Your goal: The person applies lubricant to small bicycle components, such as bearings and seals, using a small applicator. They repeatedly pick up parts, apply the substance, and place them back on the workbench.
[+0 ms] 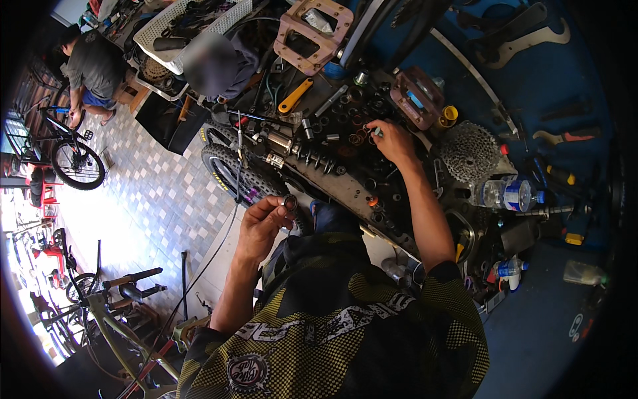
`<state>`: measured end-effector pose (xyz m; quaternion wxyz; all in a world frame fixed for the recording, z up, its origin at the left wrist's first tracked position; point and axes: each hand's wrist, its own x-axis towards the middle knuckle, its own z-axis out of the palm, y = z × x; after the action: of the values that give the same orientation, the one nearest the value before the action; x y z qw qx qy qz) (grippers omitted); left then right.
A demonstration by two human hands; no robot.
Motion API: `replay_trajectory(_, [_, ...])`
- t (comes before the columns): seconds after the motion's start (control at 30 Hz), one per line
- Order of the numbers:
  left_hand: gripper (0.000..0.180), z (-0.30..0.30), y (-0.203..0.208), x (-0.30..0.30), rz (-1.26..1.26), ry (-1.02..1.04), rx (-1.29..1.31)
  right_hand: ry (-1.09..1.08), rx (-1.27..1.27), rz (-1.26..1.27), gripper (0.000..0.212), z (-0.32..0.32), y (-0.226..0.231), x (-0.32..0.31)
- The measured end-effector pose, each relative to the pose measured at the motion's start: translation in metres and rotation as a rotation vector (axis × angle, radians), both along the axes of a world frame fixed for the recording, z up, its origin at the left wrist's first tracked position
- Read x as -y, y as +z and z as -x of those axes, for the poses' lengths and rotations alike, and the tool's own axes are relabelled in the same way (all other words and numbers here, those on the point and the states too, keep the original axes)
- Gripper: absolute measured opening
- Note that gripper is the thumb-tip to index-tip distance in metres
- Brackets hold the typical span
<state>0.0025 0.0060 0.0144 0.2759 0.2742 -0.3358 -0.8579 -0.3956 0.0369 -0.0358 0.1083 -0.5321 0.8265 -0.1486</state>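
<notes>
The left hand (261, 226) pinches 1 small metal ring (289, 203) between thumb and fingertips; the right hand (396, 143) has its fingertips closed on 1 pale item (378, 132), too small to identify; reddish rings (359, 137) lie just left of that grip; a sprocket cassette (470, 151) and a clear bottle (495, 193) lie to its right; a coil spring (317, 160) lies between the 2 hands.

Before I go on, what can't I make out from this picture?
- Head view: the small pale piece, mostly covered by the right hand holding it.
- Head view: the round metal part, partly hidden by the left hand; its fine detail is too small.
- Head view: the white basket, cut off by the top edge.
</notes>
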Motion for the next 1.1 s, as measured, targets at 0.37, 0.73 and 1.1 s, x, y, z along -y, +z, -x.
replay_trajectory(0.37, [0.013,0.000,0.001,-0.001,0.011,0.003,0.015,0.145,0.093,-0.001,0.022,0.017,-0.010,0.025])
replay_trajectory(0.73, [0.014,0.001,0.001,-0.003,-0.010,0.021,0.036,-0.064,0.305,0.150,0.018,0.047,-0.010,0.024])
replay_trajectory(1.1, [0.013,0.007,0.003,-0.002,-0.019,0.017,0.022,-0.159,0.344,0.180,0.020,0.061,0.011,0.004])
